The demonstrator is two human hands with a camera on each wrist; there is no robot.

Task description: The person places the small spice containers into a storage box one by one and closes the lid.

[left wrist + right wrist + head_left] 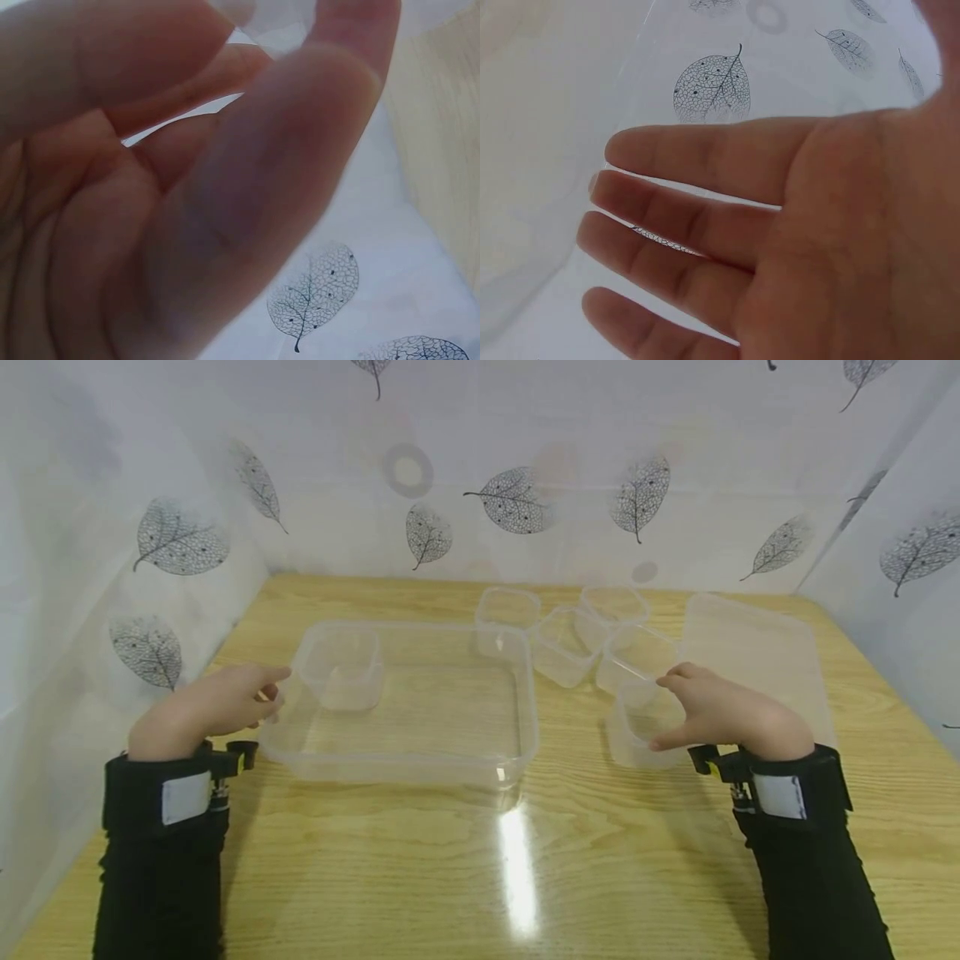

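A large clear plastic container (420,768) stands on the left half of the table, with a small clear tub (351,689) in its far left corner. At the large container's left rim is my left hand (225,697), its fingers bent. Translucent plastic shows by its fingertips in the left wrist view; whether they pinch the rim is unclear. My right hand (720,714) is at another small tub (637,747), thumb by the near side and fingers by the far side. In the right wrist view, its fingers (705,154) are nearly straight and spread.
Several more small clear tubs (562,660) cluster behind the right hand's tub. A flat translucent lid (757,643) lies at the far right. White sheeting with leaf prints (517,502) encloses the table (375,877) at the back and sides.
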